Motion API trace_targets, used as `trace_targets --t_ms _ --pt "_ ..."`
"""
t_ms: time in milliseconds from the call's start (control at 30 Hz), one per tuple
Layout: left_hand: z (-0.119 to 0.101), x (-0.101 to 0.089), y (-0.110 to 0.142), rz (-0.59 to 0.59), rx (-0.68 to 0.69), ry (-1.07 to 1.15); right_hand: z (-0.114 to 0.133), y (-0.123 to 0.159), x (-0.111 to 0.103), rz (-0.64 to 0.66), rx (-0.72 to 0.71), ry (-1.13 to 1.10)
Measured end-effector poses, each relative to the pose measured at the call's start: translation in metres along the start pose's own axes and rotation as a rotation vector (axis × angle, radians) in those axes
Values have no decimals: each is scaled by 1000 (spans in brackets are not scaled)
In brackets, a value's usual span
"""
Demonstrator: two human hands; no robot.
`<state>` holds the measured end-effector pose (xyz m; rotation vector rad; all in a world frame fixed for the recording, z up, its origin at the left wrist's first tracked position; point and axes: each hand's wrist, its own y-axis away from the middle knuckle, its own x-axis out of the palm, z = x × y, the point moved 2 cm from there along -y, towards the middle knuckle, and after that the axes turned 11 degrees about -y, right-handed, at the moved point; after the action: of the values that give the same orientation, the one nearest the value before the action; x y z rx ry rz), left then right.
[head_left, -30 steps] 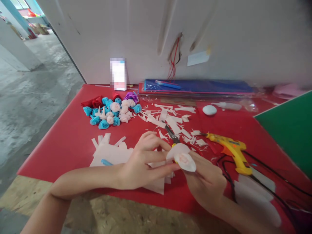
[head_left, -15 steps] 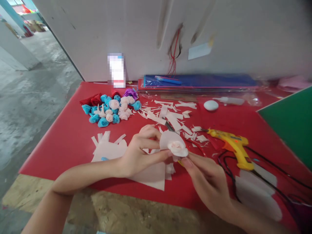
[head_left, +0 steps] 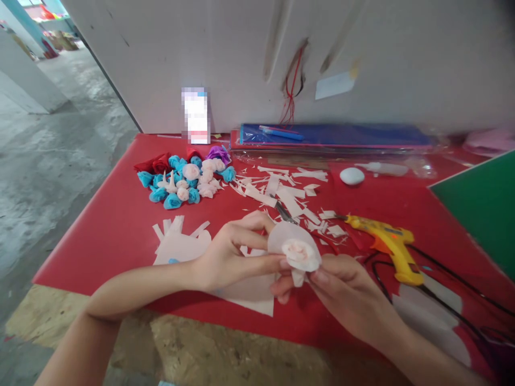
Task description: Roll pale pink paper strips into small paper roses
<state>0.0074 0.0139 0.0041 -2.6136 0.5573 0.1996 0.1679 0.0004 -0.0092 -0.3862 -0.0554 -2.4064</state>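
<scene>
A pale pink paper flower (head_left: 300, 252) with a wide petal at its back is held between both hands over the front of the red table. My left hand (head_left: 237, 252) pinches it from the left, thumb at its lower edge. My right hand (head_left: 341, 284) grips its lower right side, with fingertips showing beneath. A short paper tail hangs under the bloom. Just behind lie scissors (head_left: 284, 210), their handles partly hidden. Cut pale paper sheets (head_left: 251, 295) lie below my left hand.
Blue, pink, red and purple paper flowers (head_left: 173, 201) cluster at the left. Paper scraps (head_left: 289, 201) litter the middle. A yellow glue gun (head_left: 390, 244) with a black cord lies right, near a white egg-shaped object (head_left: 352, 176) and a green board (head_left: 483, 198). A phone (head_left: 197, 115) leans on the wall.
The flower has turned so its centre and rear petal face me more. My right hand has shifted from behind the flower to its lower right side.
</scene>
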Motion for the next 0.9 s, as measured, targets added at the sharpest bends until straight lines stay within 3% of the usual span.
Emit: trace_targets --t_ms 167,300,500,567,733,900 --pt "-1 -1 -1 66 -12 48 -1 -2 3 99 47 -94" --pt "-2 0 0 90 13 40 -5 -4 5 96 71 -198" --pt "-2 0 0 87 48 13 -5 0 6 61 43 -79" --pt "-2 0 1 82 52 -5 0 0 7 16 -22 25" --pt "-3 0 1 46 60 -125 15 -1 13 -193 -316 525" --pt "-5 1 0 14 111 -268 11 2 14 -292 -359 790"
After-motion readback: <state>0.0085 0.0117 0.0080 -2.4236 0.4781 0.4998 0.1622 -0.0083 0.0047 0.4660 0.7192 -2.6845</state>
